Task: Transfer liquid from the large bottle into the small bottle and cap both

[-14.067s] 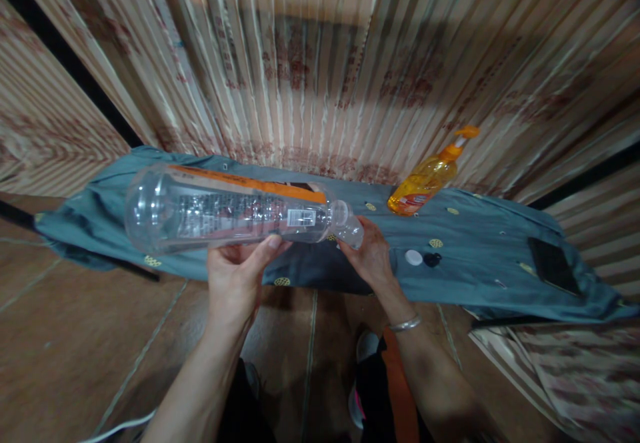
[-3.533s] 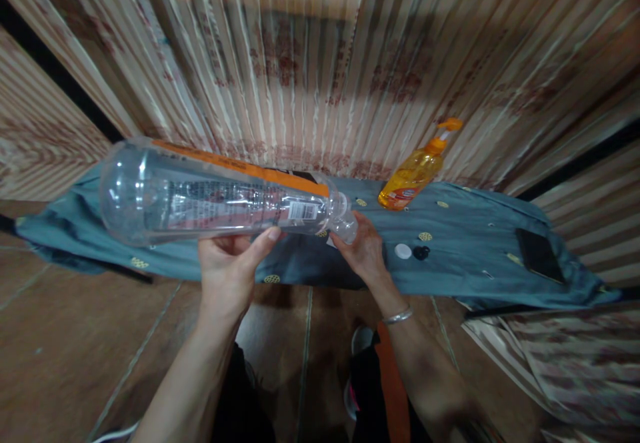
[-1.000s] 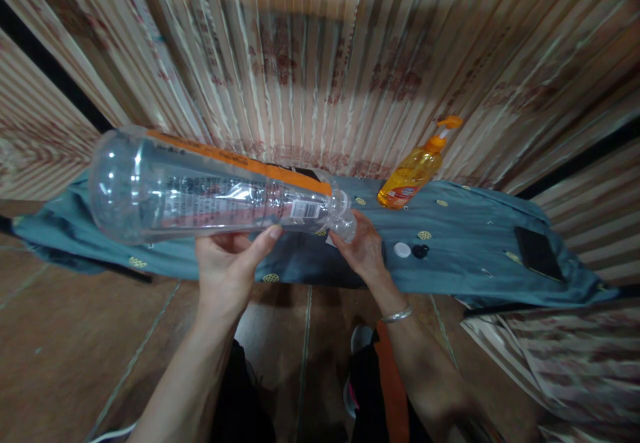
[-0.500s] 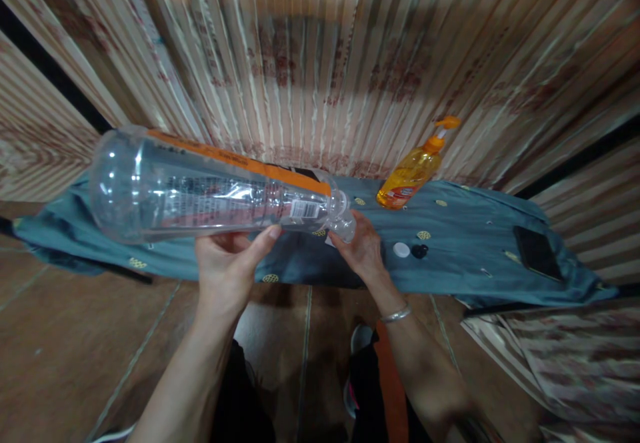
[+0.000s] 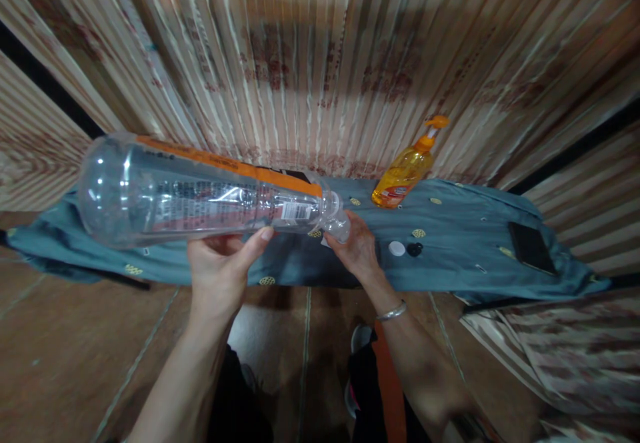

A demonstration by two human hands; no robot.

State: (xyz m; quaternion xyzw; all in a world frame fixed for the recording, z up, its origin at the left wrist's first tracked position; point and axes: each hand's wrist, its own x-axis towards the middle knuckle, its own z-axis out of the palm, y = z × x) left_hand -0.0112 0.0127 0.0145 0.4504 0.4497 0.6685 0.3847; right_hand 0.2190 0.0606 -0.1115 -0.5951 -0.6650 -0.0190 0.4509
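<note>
A large clear plastic bottle (image 5: 210,196) with an orange-edged label and a barcode lies on its side in the air, its mouth to the right. My left hand (image 5: 220,269) grips it from below, thumb along the near side. At the bottle's neck, my right hand (image 5: 359,249) is closed on a small clear bottle-like piece (image 5: 337,225). That piece meets the large bottle's mouth at an angle; whether the two are joined I cannot tell. To the right of my right hand lie a white round cap (image 5: 397,248) and a small black piece (image 5: 415,249).
An orange pump bottle (image 5: 401,175) with yellow liquid stands towards the back of the blue-green cloth (image 5: 450,229) on a narrow table. A flat dark phone-like object (image 5: 531,247) lies at the right. Striped curtain (image 5: 305,83) hangs close behind, and dark poles slant at both sides.
Both hands and the large bottle sit slightly further left in view, along with the tabletop things, as the view shifts a little. My grips on both pieces look the same.
</note>
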